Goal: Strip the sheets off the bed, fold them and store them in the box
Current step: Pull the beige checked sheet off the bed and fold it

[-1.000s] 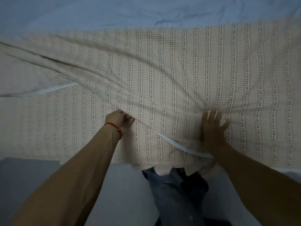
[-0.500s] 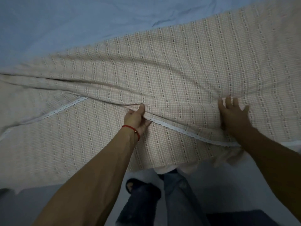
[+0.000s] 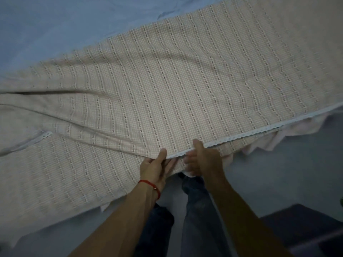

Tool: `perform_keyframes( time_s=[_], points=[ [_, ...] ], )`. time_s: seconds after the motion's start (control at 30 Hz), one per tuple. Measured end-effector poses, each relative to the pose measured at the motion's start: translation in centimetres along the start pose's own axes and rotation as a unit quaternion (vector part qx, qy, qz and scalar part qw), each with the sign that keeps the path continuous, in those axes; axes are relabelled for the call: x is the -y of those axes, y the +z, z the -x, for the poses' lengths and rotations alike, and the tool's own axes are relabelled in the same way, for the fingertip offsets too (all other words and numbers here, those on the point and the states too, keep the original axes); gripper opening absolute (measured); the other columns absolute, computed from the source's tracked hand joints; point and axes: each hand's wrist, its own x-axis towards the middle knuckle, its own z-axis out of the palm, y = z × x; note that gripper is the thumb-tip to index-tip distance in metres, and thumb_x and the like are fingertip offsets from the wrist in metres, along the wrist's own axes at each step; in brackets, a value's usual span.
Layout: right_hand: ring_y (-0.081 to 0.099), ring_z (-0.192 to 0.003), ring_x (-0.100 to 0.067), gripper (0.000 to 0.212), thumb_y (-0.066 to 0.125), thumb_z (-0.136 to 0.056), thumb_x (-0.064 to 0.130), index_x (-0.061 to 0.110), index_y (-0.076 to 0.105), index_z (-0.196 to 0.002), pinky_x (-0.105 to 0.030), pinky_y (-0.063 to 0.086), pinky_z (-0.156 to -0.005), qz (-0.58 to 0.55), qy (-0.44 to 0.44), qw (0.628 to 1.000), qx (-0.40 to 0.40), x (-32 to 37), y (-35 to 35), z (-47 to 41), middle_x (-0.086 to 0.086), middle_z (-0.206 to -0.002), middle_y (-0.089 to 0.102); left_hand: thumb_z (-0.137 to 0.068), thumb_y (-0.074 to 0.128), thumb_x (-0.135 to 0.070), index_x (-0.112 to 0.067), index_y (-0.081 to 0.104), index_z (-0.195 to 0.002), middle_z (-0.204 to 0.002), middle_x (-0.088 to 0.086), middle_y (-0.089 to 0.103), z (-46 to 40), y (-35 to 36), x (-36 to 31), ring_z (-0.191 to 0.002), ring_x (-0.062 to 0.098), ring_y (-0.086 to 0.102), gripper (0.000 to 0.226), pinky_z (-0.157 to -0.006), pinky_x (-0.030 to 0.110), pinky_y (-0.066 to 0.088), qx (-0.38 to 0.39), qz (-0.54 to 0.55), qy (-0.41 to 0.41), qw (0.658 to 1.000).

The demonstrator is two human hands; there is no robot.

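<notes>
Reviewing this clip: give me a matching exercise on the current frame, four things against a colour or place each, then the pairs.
Things:
1. patterned sheet
2. lace trim
3. wrist cord
4. blue sheet

Descriptions:
A. red, on the left wrist
B. far side of the bed, uncovered
C. beige, striped checks
D. white, along the folded edge

Pairs: 1-C, 2-D, 3-A, 4-B

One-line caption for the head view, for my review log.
Both hands, left hand and right hand, pinch the lace-trimmed edge of the checked sheet on the bed.

Dim bluish light, soft grainy focus, wide-angle bending at edges
</notes>
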Motion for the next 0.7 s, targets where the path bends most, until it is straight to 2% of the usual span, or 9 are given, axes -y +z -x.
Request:
perform_keyframes(
  time_s=[0.07,0.13,0.27,0.37,0.43,0.57,0.7],
  points=[
    [0.072,-0.060,-0.029,0.048,0.066,-0.093,0.048,0.001,0.072,-0.085,-0.035,0.059,-0.051,-0.057,0.065,0.996,0.006,-1.7,1.6,-0.7,-0.016,-0.079,0.076,-0.092,0.071,-0.013,0.001,0.060,-0.131,-0.123,0.021,0.069,0.5,-0.2,0.1,-0.113,0.032,0.068,0.043,-0.090,0.042,0.059,0.007,0.001,-0.020,1.000],
    [0.076,-0.072,-0.031,0.044,0.071,-0.089,0.048,0.004,0.072,-0.094,-0.041,0.064,-0.062,-0.123,0.053,0.991,-0.017,-2.7,2.5,-1.3,-0.016,-0.089,0.076,-0.094,0.068,-0.010,-0.001,0.061,-0.131,-0.121,0.017,0.070,0.5,-0.3,-0.9,-0.111,0.027,0.068,0.038,-0.083,0.036,0.062,0.008,0.008,-0.034,0.999],
    [0.075,-0.090,-0.029,0.035,0.073,-0.092,0.028,0.004,0.067,-0.117,-0.036,0.063,-0.075,-0.302,0.019,0.953,-0.021,-2.8,2.4,-3.7,-0.016,-0.105,0.075,-0.097,0.064,-0.018,-0.007,0.065,-0.116,-0.121,0.013,0.070,-0.5,-1.0,-5.2,-0.116,0.028,0.065,0.023,-0.094,0.042,0.057,0.014,0.063,-0.019,0.998],
    [0.072,-0.102,-0.027,0.036,0.073,-0.093,0.028,0.008,0.066,-0.123,-0.038,0.062,-0.084,-0.365,-0.022,0.930,-0.039,-2.9,1.1,-5.6,-0.013,-0.114,0.073,-0.099,0.061,-0.023,-0.009,0.063,-0.128,-0.111,0.008,0.074,-0.8,-3.0,-6.7,-0.102,0.021,0.071,0.032,-0.081,0.036,0.061,0.003,0.039,0.015,0.999],
    [0.072,-0.101,-0.025,0.032,0.072,-0.094,0.025,0.007,0.068,-0.120,-0.038,0.062,-0.083,-0.347,-0.031,0.936,-0.058,-3.3,0.2,-6.4,-0.013,-0.114,0.073,-0.100,0.061,-0.021,-0.009,0.061,-0.131,-0.112,0.007,0.075,-0.6,-4.6,-5.9,-0.098,0.019,0.073,0.033,-0.078,0.033,0.063,0.004,0.001,0.031,0.999],
    [0.074,-0.095,-0.031,0.022,0.071,-0.095,0.014,-0.004,0.070,-0.107,-0.044,0.063,-0.080,-0.321,-0.061,0.940,-0.101,-4.6,-1.2,-6.4,-0.019,-0.105,0.075,-0.098,0.063,-0.019,-0.009,0.064,-0.124,-0.117,0.008,0.074,0.5,-7.7,-2.5,-0.104,0.021,0.072,0.028,-0.083,0.032,0.061,-0.001,-0.003,0.022,1.000],
    [0.073,-0.073,-0.018,0.020,0.069,-0.096,0.014,-0.004,0.066,-0.104,-0.032,0.061,-0.066,-0.277,-0.077,0.952,-0.106,-6.6,-2.5,-6.5,-0.015,-0.097,0.073,-0.098,0.063,-0.018,0.000,0.061,-0.130,-0.127,0.016,0.068,0.3,-9.7,1.4,-0.116,0.027,0.067,0.037,-0.083,0.030,0.060,-0.025,0.005,0.028,0.999]
  ],
)
